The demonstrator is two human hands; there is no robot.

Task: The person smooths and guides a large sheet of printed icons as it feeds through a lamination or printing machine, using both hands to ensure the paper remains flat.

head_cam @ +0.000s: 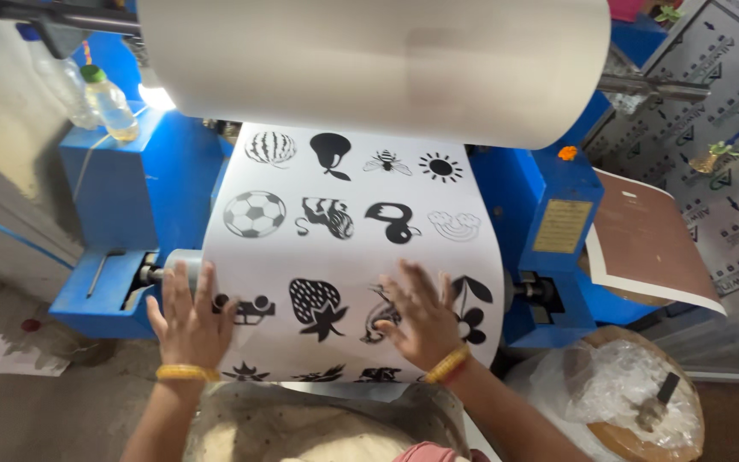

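**Operator:** Where are your hands, and where is the sheet?

**Guide:** Your left hand (188, 318) lies flat and released on the left edge of the printed film sheet (348, 257), fingers spread, partly over the grey roller end (180, 267). Your right hand (421, 315) also lies open, palm down, on the lower right part of the sheet, over the black motifs. Neither hand grips anything. The sheet hangs from the large white roll (378, 64) at the top and runs down the front of the blue machine (143, 184) toward you.

**Operator:** How will the sheet handle?

**Guide:** Judge it as thin, light and flexible, with a smooth face that may slide under a flat palm. It will likely crease or buckle if pushed unevenly. Take hold at both side edges, clear of the printed figures, and keep the pull equal on left and right. The roll above looks heavy by comparison; expect it to resist.

**Operator:** What can you not make out?

**Guide:** The bottom row of motifs is cut off by the pale bin (327, 423) below your wrists. The roller under the sheet is hidden except for its left end. Your palms cover the contact areas. The plastic bottle (111, 103) on the machine's left shoulder shows yellowish liquid; its kind is unclear.
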